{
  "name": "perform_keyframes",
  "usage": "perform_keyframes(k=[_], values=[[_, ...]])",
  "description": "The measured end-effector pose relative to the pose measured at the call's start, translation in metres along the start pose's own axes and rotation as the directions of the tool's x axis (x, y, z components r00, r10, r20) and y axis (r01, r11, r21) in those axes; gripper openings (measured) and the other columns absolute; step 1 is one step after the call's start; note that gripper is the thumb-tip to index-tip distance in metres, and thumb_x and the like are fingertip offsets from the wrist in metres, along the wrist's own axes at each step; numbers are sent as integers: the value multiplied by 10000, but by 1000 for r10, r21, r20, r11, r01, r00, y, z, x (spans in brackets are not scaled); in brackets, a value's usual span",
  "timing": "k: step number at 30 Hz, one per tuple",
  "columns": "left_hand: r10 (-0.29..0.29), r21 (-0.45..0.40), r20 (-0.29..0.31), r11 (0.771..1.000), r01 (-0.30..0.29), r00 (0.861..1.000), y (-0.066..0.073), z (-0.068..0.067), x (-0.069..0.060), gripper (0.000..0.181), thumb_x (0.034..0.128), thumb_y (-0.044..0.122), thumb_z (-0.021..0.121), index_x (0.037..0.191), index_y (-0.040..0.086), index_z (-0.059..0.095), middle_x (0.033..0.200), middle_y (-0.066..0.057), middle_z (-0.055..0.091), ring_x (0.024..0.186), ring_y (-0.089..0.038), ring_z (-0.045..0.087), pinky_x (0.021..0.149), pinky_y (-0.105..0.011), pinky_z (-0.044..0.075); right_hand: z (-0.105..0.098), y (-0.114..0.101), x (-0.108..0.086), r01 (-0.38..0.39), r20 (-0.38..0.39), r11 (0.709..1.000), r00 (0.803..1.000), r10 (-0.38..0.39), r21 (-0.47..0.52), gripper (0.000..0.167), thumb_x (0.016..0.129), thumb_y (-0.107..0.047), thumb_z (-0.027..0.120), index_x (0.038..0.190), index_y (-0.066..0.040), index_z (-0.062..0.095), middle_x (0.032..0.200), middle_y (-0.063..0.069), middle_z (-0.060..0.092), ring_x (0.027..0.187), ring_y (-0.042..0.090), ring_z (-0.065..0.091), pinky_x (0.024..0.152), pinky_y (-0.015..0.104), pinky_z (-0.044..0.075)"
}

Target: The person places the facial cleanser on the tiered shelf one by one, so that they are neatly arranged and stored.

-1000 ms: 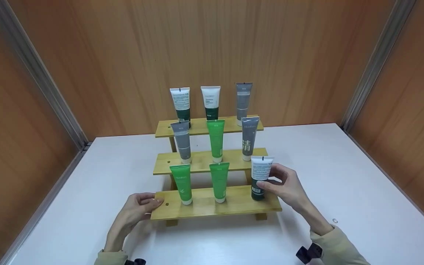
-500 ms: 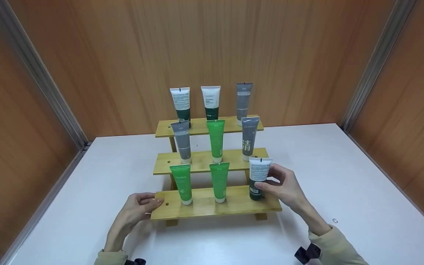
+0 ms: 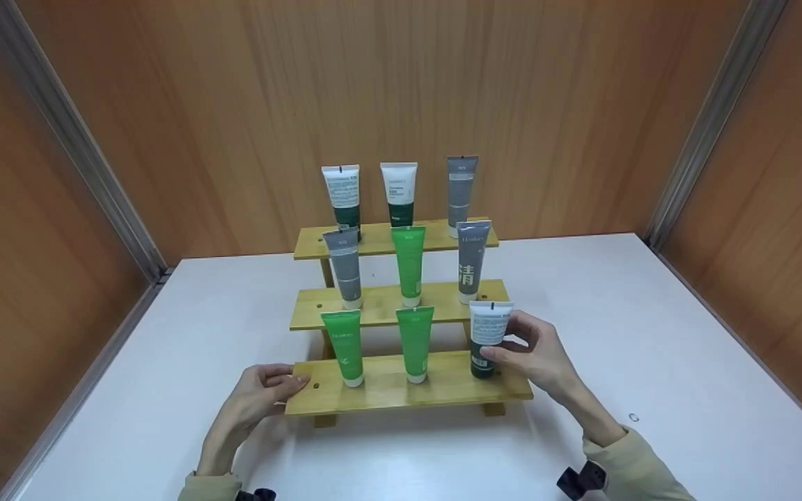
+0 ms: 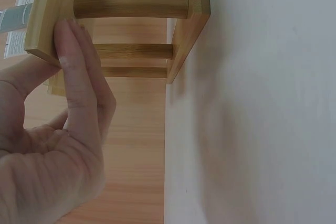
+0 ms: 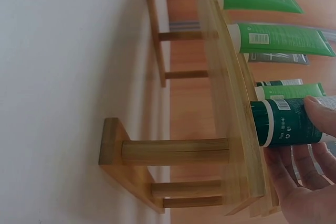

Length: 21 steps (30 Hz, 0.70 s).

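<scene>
A white and dark green squeeze tube (image 3: 489, 327) stands cap down at the right end of the lowest board of a three-tier wooden stand (image 3: 381, 393). My right hand (image 3: 544, 356) holds this tube from the right, thumb in front and fingers behind. In the right wrist view its dark green cap (image 5: 259, 123) meets the board. My left hand (image 3: 251, 398) pinches the left end of the lowest board, with the thumb above and fingers (image 4: 79, 77) underneath. Two green tubes, one at the left (image 3: 345, 346) and one in the middle (image 3: 415, 344), share that board.
The middle board bears a grey tube (image 3: 344, 268), a green tube (image 3: 409, 264) and another grey tube (image 3: 471, 261). Two white-green tubes (image 3: 398, 188) and a grey tube (image 3: 460, 191) stand on top. Wood-grain panels (image 3: 401, 83) surround the white table (image 3: 582, 292). A small ring (image 3: 634, 417) lies right.
My right hand has shifted the white and dark green tube slightly left and down. The left hand and the stand have stayed where they were.
</scene>
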<state>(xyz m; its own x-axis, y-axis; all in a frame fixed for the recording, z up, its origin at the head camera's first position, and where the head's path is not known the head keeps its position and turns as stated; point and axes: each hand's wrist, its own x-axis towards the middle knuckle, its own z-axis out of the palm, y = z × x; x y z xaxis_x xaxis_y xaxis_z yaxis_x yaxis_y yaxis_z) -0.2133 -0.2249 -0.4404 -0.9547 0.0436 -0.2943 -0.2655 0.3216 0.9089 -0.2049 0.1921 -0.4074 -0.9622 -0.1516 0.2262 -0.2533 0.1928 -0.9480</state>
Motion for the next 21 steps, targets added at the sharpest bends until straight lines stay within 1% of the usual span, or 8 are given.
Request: perform_keyframes(k=[7,12,19,21], values=[[6,-8,17,1000,-6,1000,1,-1,-1,553,943,202,700,1330,-146,514,974,-64,757,816,-127,718,775,-320,633,0,0,-1,6,11,1000,1000,-6,-4,512,822,-39,806,1284,30,596,1224,137,631,1091,154,627,1019,303,558],[6,-12,20,1000,-6,1000,2,-1,-1,562,939,217,710,1330,-140,518,966,-54,755,811,-121,714,772,-316,631,0,1,-2,13,20,1000,1000,-13,-3,520,823,-47,808,1289,31,590,1217,122,629,1085,144,625,1016,280,556],[38,-14,41,999,-37,998,1,-2,-5,610,940,224,710,1356,-160,485,991,-73,753,813,-128,715,772,-315,633,-1,2,-1,33,41,999,999,-33,22,553,830,-45,803,1318,55,562,1242,101,617,1096,112,622,999,245,551],[35,-12,38,999,-34,999,2,-1,-5,603,938,228,712,1354,-152,495,982,-67,752,808,-126,715,770,-313,633,-1,2,-1,34,43,999,998,-35,23,556,831,-47,804,1321,53,560,1245,101,618,1095,110,622,996,243,550]])
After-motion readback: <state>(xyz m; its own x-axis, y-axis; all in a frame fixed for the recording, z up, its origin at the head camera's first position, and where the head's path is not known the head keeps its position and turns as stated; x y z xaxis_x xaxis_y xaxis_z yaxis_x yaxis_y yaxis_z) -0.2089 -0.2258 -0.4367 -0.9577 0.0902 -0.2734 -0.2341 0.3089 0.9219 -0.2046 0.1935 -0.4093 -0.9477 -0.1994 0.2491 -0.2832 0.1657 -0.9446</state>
